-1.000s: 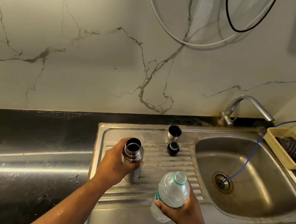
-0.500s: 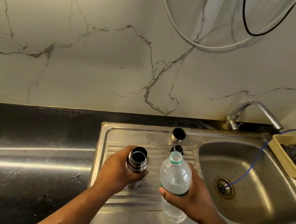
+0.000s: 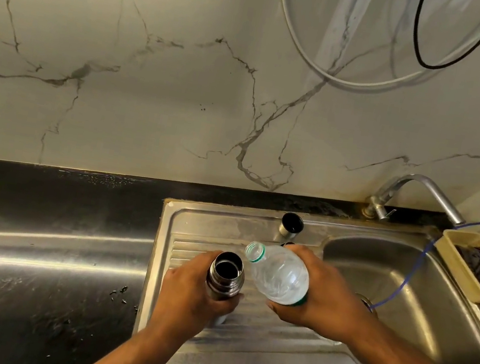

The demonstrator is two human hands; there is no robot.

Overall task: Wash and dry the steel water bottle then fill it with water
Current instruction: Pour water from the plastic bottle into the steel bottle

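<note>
The steel water bottle point(image 3: 225, 275) stands uncapped on the ribbed drainboard point(image 3: 192, 237), its dark mouth facing up. My left hand point(image 3: 192, 297) grips its body from the left. My right hand point(image 3: 324, 296) holds a clear plastic water bottle point(image 3: 278, 271), uncapped and tilted left, its mouth just above and right of the steel bottle's mouth. No water stream is visible. The steel cup lid point(image 3: 291, 224) stands at the back of the drainboard; a dark stopper behind my right hand is almost hidden.
The sink basin point(image 3: 432, 306) lies to the right with a blue hose point(image 3: 414, 266) running to its drain. A tap point(image 3: 420, 188) stands behind it. A yellow tray point(image 3: 457, 251) with a dark cloth sits at far right. Wet black counter point(image 3: 34, 243) extends left.
My right hand has raised the plastic bottle and tipped it left, bringing its mouth beside the steel bottle's mouth. My left hand has kept its grip on the steel bottle.
</note>
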